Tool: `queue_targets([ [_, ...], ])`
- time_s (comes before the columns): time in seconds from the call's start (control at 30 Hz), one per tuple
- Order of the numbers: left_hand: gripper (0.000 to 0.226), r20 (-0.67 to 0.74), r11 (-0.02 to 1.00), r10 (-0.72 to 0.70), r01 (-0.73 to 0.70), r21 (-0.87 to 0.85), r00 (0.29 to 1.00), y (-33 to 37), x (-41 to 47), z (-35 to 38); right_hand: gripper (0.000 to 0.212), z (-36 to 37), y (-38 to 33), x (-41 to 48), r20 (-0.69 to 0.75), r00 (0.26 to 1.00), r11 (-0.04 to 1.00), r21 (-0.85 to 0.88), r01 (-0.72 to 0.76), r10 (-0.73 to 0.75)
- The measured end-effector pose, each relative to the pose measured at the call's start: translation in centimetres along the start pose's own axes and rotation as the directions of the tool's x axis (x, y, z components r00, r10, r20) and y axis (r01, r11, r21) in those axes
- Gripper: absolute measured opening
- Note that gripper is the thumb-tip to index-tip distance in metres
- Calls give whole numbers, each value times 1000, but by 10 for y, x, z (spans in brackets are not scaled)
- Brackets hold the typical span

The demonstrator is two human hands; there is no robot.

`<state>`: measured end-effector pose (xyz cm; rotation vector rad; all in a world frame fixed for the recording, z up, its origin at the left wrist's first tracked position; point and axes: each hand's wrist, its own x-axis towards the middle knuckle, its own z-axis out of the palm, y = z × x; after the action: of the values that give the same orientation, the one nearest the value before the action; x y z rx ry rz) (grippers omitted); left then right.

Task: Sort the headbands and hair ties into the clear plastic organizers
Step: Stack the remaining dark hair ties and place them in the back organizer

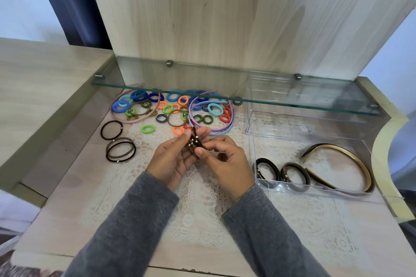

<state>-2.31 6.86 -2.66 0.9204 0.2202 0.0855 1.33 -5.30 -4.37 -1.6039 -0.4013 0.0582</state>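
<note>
**Dark ties gathered, box next**

At centre the left hand (pixel 173 161) held a bundle of dark hair ties (pixel 194 141), its fingers curled round it. The right hand (pixel 226 159) pinched the bundle's near end. I counted perhaps four ties, but they overlapped. I judged the step to be gathering. The next move called for carrying the bundle to the clear organizer (pixel 290 188) at three o'clock.

This looks like a home, probably a bedroom dressing table: pale wood-grain furniture (pixel 202 18) with a glass shelf (pixel 225 74) at 12 o'clock and a white lace doily (pixel 202 220) on top. Coloured hair ties (pixel 171 105) lie under the shelf. A dark curtain (pixel 67 7) hangs at 11 o'clock.
</note>
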Motion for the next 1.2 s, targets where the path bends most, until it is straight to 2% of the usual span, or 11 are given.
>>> queue_targets([
  [0.17,42,-7,999,1,-2,-32,1000,1,1,0,10,-1,0,0,17,1000,1000,-2,4,-4],
  [0.5,34,-15,998,19,-18,59,1000,-1,0,2,5,-1,0,-1,-15,1000,1000,4,-4,4],
  [1.2,29,10,992,30,-31,123,999,-3,-3,3,3,-3,-4,-1,-31,999,1000,15,-11,12],
])
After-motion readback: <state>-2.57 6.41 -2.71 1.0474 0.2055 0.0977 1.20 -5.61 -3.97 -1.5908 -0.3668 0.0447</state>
